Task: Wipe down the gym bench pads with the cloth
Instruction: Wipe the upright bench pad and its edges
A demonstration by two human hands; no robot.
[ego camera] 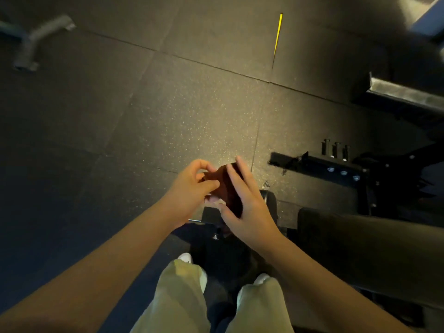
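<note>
Down at six o'clock, two loose pale trouser legs and two white shoe tips. Just above, both hands meet on one cloth, dark reddish-brown, soft and crumpled, held in the air over the floor. The left hand pinches its near edge with curled fingers. The right hand lies along the other side, fingers long and nearly straight, thumb hooked round the lower edge. At four o'clock sits one bench pad, dark, smooth, round-edged, apart from the cloth. At three o'clock, a black metal frame, three bolt heads, three upright pegs. Speckled rubber floor tiles lie open from nine to twelve. One thin yellow stripe at one o'clock; one bent grey bar at ten.
</note>
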